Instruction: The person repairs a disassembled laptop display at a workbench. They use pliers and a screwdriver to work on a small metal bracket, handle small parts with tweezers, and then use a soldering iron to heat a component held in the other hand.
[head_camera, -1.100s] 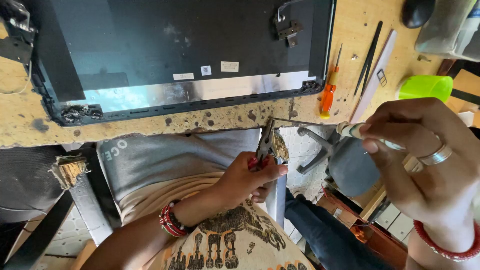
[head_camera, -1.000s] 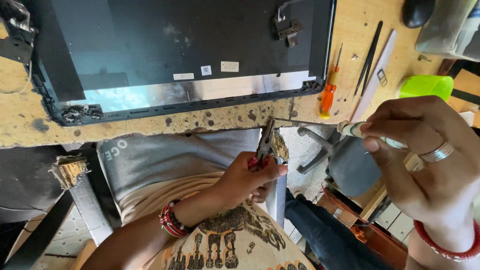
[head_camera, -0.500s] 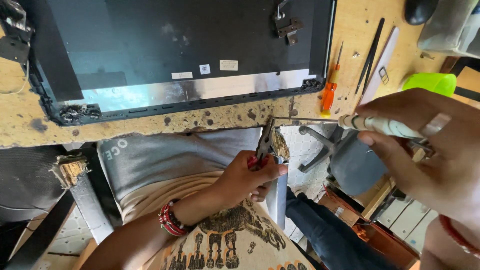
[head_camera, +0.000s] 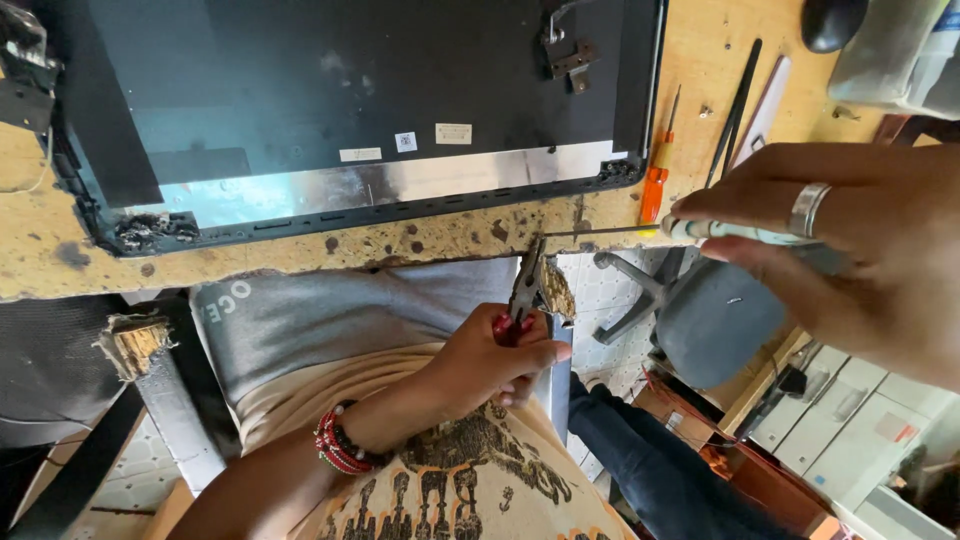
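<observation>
The left hand (head_camera: 490, 365) is closed around the red handles of a pair of pliers (head_camera: 524, 290), held just below the edge of the wooden workbench (head_camera: 300, 255). The jaws of the pliers are clamped on a small brownish piece (head_camera: 556, 292); it is perhaps a bit of metal or sponge, but the view is too blurred to tell. The right hand (head_camera: 860, 250) grips a thin tool with a pale handle (head_camera: 740, 233), and its long metal tip reaches to the pliers' jaws. This small piece looks light and easy to drop, so the pliers are a good way to hold it. Above, a dark laptop lid (head_camera: 350, 100) lies on the bench, with 1 orange screwdriver (head_camera: 655, 180) beside it. The right hand is partly cut off by the frame.
</observation>
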